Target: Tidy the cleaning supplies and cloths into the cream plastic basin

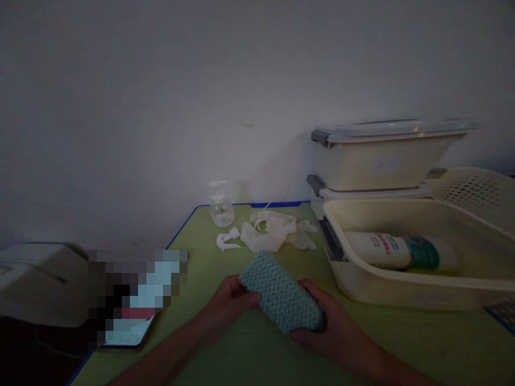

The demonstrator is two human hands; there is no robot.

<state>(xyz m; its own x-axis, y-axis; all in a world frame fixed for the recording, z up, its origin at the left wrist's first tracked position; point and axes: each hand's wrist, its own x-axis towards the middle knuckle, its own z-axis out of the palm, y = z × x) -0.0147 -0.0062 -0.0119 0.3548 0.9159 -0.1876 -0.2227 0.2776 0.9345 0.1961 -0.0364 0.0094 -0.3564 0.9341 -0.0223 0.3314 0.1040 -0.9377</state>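
Note:
Both my hands hold a teal, knit-textured sponge-like block [281, 292] over the near middle of the table. It lies at a slant, one end toward the far left. My left hand [229, 303] pinches its left corner, thumb on the upper face and fingertips partly hidden behind. Around the right end curls my right hand [333, 321], with its thumb along the near edge and fingers over the far edge. Dark material shows at that right end. Beyond the block lie crumpled whitish gloves [273, 230] and a white spray nozzle [228, 239].
A clear pump bottle [222, 212] stands near the wall. On the right, an open cream bin [402, 287] contains a white and green bottle [398, 251]. Lidded bins [386, 158] are stacked behind it. A phone or tablet [129, 335], partly pixelated, sits at the table's left edge.

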